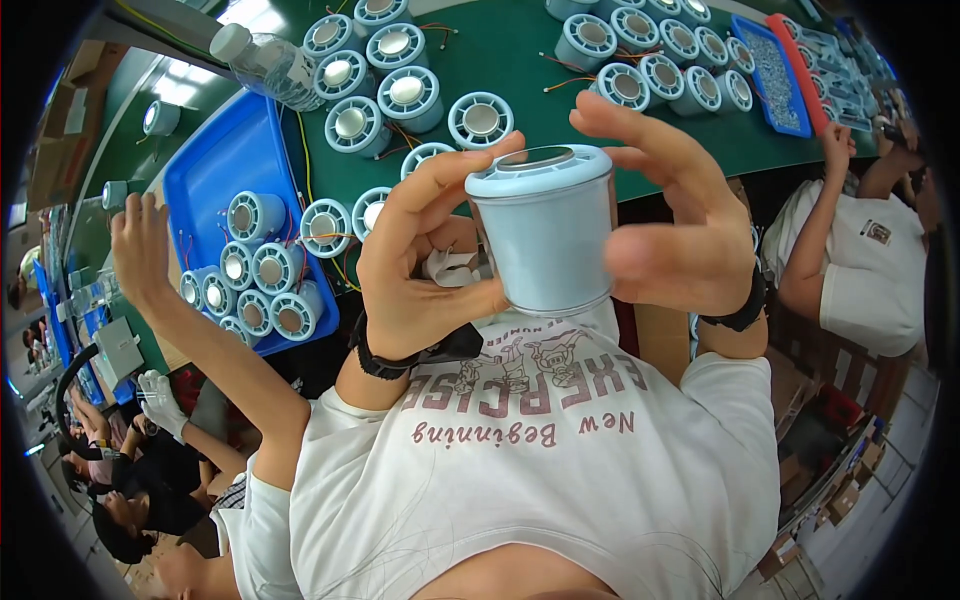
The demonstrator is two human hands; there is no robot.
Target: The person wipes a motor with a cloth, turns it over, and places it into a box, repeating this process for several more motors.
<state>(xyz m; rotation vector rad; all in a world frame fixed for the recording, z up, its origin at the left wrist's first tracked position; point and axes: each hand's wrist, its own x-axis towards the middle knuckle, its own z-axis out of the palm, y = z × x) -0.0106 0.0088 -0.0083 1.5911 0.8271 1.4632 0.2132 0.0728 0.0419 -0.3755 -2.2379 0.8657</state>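
Note:
A pale blue cylindrical housing (pixel 555 245), with a wider rim and a round metal disc on top, is held upright in front of my chest. My left hand (pixel 425 240) is closed round its left side, thumb low and fingertips at the rim. Something white and crumpled (pixel 455 265) shows by the left palm. At the right side, my right hand (pixel 685 215) has its fingers spread. Its thumb is blurred beside the housing wall, and I cannot tell whether it touches. Several like housings (pixel 405 95) with metal discs and thin coloured wires stand on the green table beyond.
A blue tray (pixel 225 150) at the left carries several more housings. A clear plastic bottle (pixel 265 65) stands behind it. At the far right are a small blue tray (pixel 770 80) of tiny pieces and a red bin (pixel 800 75). A co-worker's arm (pixel 215 330) reaches in from the left; another person (pixel 850 250) sits at the right.

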